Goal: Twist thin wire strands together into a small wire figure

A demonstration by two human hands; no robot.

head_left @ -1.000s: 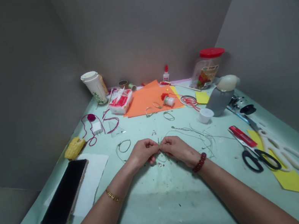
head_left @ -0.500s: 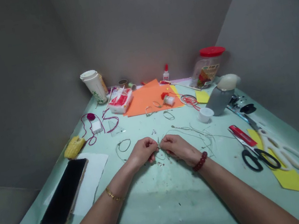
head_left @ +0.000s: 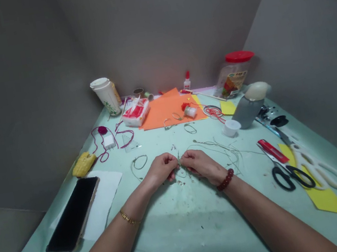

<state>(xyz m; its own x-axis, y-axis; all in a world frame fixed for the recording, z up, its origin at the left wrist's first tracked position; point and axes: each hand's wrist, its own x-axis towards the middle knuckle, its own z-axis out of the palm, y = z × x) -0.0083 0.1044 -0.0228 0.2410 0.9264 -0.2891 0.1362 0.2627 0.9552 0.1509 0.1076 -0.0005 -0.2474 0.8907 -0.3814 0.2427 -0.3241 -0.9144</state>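
Observation:
At the middle of the table my left hand (head_left: 164,167) and my right hand (head_left: 198,163) nearly meet, fingertips pinched. Both pinch a thin green cord (head_left: 179,159), whose small knotted part sits between the fingertips. A loop of it hangs below, and its finer details are too small to tell. Small beads or scraps (head_left: 181,183) lie just beneath the hands, with a few more (head_left: 172,147) beyond them. Looped green cord (head_left: 140,162) rests left of my left hand. Long loose green strands (head_left: 225,149) spread out right of my right hand.
Left: a black phone (head_left: 73,214), yellow object (head_left: 84,164) and purple cord (head_left: 104,157). Behind: tissue pack (head_left: 136,113), orange paper (head_left: 162,109), white cup (head_left: 106,97) and red-lidded jar (head_left: 232,78). Right: spray bottle (head_left: 247,110), small tub (head_left: 231,128), black scissors (head_left: 284,178) and white scissors (head_left: 326,172).
The view has shifted very slightly. Both hands keep their pinch on the cord, with only a tiny movement of the fingers.

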